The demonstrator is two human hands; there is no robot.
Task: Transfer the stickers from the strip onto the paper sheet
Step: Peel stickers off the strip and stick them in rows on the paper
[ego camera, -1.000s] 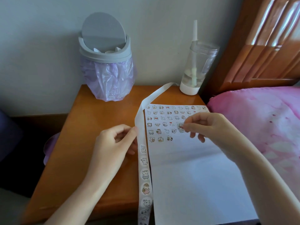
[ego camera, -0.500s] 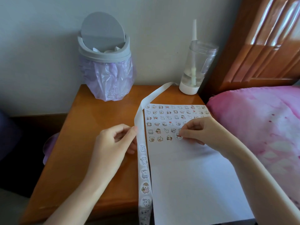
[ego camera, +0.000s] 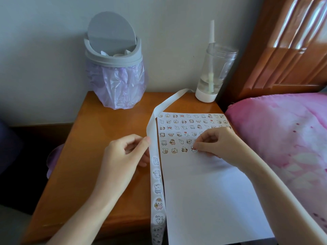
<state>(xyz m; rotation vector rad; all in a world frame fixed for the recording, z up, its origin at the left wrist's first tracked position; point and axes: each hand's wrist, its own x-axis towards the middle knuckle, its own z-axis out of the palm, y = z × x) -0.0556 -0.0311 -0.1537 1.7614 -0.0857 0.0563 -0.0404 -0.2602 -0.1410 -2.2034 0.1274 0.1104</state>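
A wooden bedside table (ego camera: 99, 156) beside the bed (ego camera: 283, 138) carries the paper sheet (ego camera: 203, 191). The strip (ego camera: 153, 138) runs front to back along its left edge, pinched by the left hand (ego camera: 123, 156), with unpeeled stickers (ego camera: 157, 188) just below that pinch. To its right, the right hand (ego camera: 217, 142) sets a sticker (ego camera: 193, 148) down with pinched fingertips.

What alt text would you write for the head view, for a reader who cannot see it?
A right hand holds a sticker against a paper sheet on a wooden table, while the left hand pinches the sticker strip.
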